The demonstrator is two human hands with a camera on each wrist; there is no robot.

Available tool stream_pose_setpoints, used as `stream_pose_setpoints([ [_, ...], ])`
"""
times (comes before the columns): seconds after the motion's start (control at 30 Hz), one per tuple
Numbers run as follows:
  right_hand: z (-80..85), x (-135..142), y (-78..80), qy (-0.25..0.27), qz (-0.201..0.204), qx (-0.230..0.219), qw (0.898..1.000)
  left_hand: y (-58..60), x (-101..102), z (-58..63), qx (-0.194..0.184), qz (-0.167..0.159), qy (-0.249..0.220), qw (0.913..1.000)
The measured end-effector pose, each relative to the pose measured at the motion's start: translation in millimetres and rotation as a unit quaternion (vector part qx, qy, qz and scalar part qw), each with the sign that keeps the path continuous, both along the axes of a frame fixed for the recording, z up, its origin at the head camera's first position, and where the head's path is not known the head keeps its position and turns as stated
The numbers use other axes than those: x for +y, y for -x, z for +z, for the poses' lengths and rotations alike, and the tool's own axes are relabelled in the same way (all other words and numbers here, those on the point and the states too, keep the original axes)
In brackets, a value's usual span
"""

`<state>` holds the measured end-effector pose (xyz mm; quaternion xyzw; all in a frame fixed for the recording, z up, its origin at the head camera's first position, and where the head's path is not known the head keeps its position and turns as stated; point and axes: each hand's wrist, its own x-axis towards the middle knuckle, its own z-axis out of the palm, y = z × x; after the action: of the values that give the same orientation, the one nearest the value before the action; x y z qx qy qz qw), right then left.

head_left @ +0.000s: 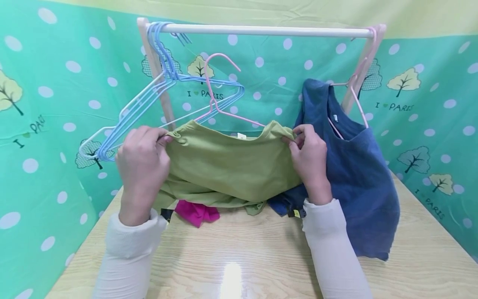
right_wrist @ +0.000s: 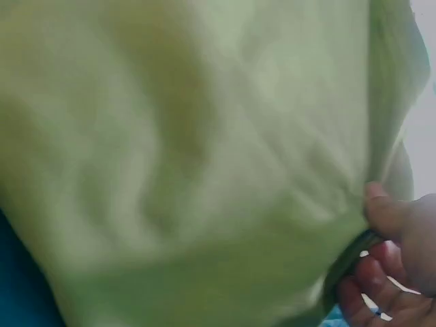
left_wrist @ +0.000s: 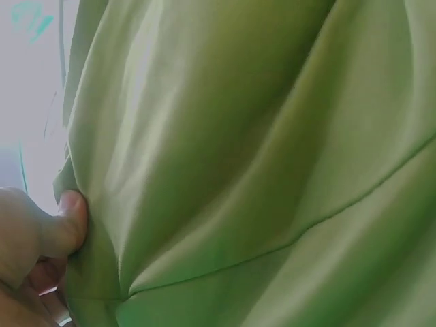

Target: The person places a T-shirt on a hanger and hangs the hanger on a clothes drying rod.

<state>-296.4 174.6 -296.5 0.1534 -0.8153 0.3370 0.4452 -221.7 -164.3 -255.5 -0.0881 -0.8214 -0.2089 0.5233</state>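
A green shirt (head_left: 235, 162) is stretched between both hands in front of the rack. At its left shoulder my left hand (head_left: 143, 160) pinches the cloth; the left wrist view shows the thumb pressed on the fabric edge. My right hand (head_left: 309, 153) pinches the opposite shoulder, close to the blue garment. A pink hanger (head_left: 212, 89) rises out of the shirt's neck, its hook apart from the rail and its lower part hidden by the cloth. Inside the neckline a small white label (head_left: 241, 136) shows.
Several blue hangers (head_left: 123, 124) hang from the left of the white rack rail (head_left: 269, 30). On the right, a dark blue sleeveless garment (head_left: 358, 187) hangs on a pink hanger (head_left: 358, 104). Magenta cloth (head_left: 196, 212) lies on the wooden table (head_left: 209, 257) beneath the shirt.
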Motion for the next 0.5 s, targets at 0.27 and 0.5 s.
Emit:
stream_pose_setpoints([
  [0.27,3.8,3.7,-0.2,-0.015,0.056,-0.047,0.997,-0.6,-2.5,0.4,-0.011,0.002,0.0,0.9999],
  [0.5,-1.9,2.8,2.3,0.03,-0.014,0.072,0.997,-0.5,-0.9,0.0,-0.011,0.008,-0.004,0.9999],
])
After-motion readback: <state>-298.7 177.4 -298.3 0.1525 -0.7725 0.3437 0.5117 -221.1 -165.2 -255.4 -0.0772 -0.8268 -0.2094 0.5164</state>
